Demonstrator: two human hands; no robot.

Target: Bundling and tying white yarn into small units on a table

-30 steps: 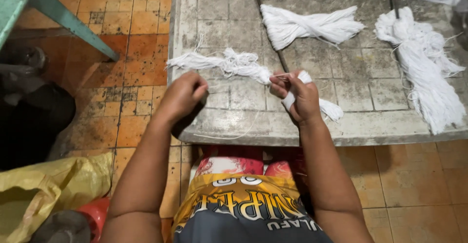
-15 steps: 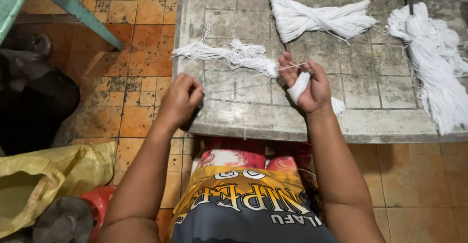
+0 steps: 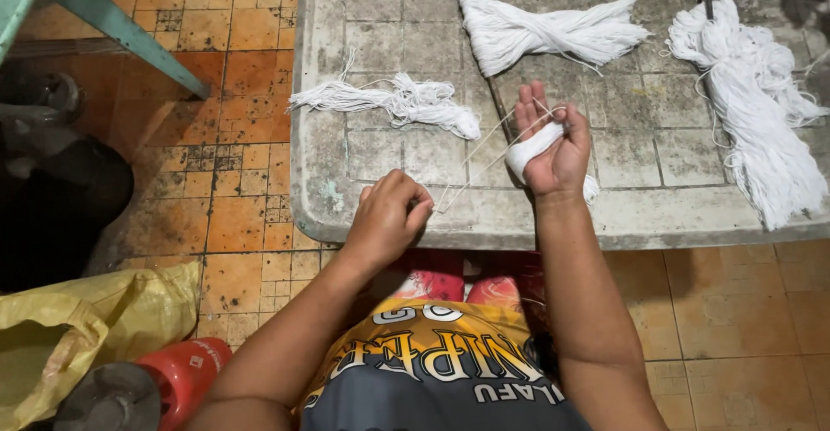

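My right hand (image 3: pixel 553 141) is raised palm-up over the grey tiled table (image 3: pixel 389 180), with a band of white string (image 3: pixel 534 148) wound around its fingers and held under the thumb. Two taut strands run from that hand down to my left hand (image 3: pixel 386 219), which pinches their ends near the table's front edge. A small loose bundle of white string (image 3: pixel 393 100) lies on the table just beyond my left hand.
A larger white string bundle (image 3: pixel 549 33) lies at the back centre and a long thick one (image 3: pixel 752 102) at the right. On the orange tiled floor to the left are a yellow bag (image 3: pixel 78 336), a red container (image 3: pixel 181 370) and a green table leg (image 3: pixel 112 25).
My left hand has drawn back toward the table's front edge, pulling the strands out taut. My right hand has opened upward with the string band around its fingers.
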